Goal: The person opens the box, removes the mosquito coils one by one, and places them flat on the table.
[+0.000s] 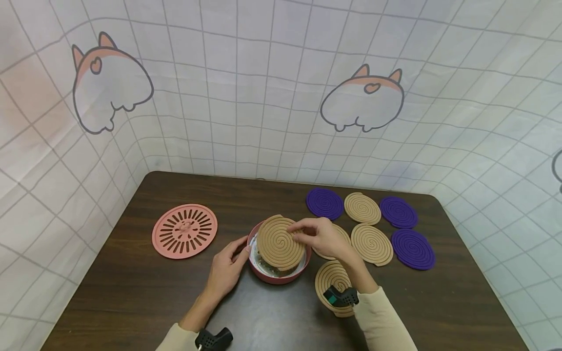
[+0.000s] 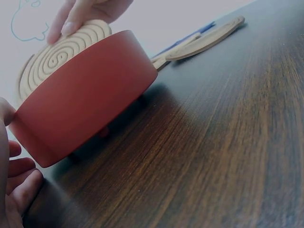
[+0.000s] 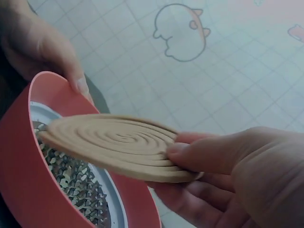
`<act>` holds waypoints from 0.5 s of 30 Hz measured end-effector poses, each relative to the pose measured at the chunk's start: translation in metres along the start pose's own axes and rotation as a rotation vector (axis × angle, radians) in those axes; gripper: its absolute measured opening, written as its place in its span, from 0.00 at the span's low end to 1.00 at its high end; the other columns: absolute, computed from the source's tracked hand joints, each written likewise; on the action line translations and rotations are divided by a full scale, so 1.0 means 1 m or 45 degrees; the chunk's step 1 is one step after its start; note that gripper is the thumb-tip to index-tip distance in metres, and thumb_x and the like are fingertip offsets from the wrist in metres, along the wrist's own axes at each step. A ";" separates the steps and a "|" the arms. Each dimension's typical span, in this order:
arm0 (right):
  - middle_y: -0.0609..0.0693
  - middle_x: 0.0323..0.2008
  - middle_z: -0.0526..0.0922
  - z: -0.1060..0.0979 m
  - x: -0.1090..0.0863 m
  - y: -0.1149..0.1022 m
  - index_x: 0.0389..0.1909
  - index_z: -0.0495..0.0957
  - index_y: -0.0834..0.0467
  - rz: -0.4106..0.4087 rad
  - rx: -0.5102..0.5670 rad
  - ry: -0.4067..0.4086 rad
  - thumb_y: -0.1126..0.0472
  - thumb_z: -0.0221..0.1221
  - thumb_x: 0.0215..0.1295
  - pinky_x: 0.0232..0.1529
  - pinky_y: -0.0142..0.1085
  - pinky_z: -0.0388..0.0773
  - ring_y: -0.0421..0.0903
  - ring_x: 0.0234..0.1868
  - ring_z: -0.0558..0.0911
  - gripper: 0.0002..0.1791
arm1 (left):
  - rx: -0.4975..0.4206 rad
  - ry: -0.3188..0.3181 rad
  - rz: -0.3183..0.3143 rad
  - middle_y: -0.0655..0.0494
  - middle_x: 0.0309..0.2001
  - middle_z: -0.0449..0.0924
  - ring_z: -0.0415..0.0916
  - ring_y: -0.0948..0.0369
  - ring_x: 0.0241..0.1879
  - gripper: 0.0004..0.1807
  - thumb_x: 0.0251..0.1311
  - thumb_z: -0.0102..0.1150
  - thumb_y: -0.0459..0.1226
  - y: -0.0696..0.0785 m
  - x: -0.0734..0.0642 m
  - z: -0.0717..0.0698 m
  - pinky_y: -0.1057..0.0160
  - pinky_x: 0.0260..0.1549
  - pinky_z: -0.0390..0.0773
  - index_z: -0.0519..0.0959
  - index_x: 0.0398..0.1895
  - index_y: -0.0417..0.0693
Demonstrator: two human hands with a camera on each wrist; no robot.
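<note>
A tan spiral mosquito coil (image 1: 281, 243) is pinched at its right edge by my right hand (image 1: 322, 238). It is held tilted over the open mouth of a round red mosquito coil holder (image 1: 274, 280). In the right wrist view the thumb lies on top of the coil (image 3: 114, 137) and the fingers are beneath. My left hand (image 1: 225, 270) grips the left side of the holder, its thumb at the rim. Inside, a pale liner and a speckled metallic mesh (image 3: 78, 178) show partly under the coil. Whether the coil touches the holder I cannot tell.
A pink slotted lid (image 1: 185, 231) lies flat at the left of the dark wooden table (image 1: 131, 292). Several tan coils (image 1: 372, 243) and purple coils (image 1: 412, 248) lie on the right, one tan coil (image 1: 331, 278) partly under my right forearm. A white grid-patterned curtain (image 1: 263, 97) stands behind.
</note>
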State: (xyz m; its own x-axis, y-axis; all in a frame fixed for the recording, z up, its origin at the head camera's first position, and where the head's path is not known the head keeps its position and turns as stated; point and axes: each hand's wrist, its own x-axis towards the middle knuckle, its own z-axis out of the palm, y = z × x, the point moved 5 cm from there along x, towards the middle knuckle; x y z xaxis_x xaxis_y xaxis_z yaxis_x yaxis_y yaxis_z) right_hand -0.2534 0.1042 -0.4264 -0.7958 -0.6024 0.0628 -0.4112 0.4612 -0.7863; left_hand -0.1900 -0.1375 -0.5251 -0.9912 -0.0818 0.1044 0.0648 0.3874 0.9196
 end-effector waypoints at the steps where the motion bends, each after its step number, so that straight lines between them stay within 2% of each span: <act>1: 0.52 0.42 0.89 -0.002 -0.002 0.001 0.50 0.86 0.56 0.015 0.003 0.033 0.61 0.64 0.67 0.32 0.27 0.76 0.36 0.32 0.79 0.12 | 0.002 0.000 -0.002 0.55 0.59 0.82 0.81 0.60 0.56 0.20 0.70 0.58 0.48 0.000 0.000 0.000 0.60 0.53 0.81 0.80 0.62 0.55; 7: 0.57 0.44 0.88 -0.010 -0.017 0.004 0.52 0.85 0.59 0.124 0.087 0.190 0.62 0.64 0.67 0.32 0.27 0.79 0.38 0.33 0.83 0.14 | 0.026 0.001 -0.021 0.56 0.59 0.82 0.80 0.61 0.57 0.21 0.70 0.57 0.49 -0.003 0.001 0.001 0.61 0.53 0.81 0.79 0.62 0.56; 11: 0.56 0.38 0.88 -0.014 -0.027 0.010 0.51 0.85 0.58 0.172 0.119 0.284 0.62 0.64 0.66 0.27 0.28 0.76 0.39 0.29 0.81 0.13 | 0.028 -0.001 -0.034 0.56 0.59 0.82 0.80 0.61 0.57 0.21 0.70 0.57 0.49 -0.003 0.001 0.001 0.60 0.54 0.81 0.79 0.63 0.56; 15: 0.56 0.32 0.86 -0.019 -0.038 0.014 0.50 0.85 0.58 0.174 0.148 0.371 0.63 0.65 0.66 0.24 0.28 0.72 0.42 0.26 0.79 0.13 | 0.025 -0.012 -0.044 0.57 0.60 0.82 0.79 0.61 0.58 0.21 0.71 0.57 0.49 -0.003 0.001 0.001 0.60 0.54 0.81 0.79 0.63 0.56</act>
State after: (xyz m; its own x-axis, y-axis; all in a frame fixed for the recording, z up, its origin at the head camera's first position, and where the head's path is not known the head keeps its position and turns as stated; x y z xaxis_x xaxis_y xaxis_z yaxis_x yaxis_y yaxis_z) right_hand -0.2374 0.1460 -0.4285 -0.9405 -0.3207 0.1118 -0.2518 0.4376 -0.8632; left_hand -0.1910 -0.1375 -0.5281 -0.9938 -0.0869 0.0690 0.0283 0.4025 0.9150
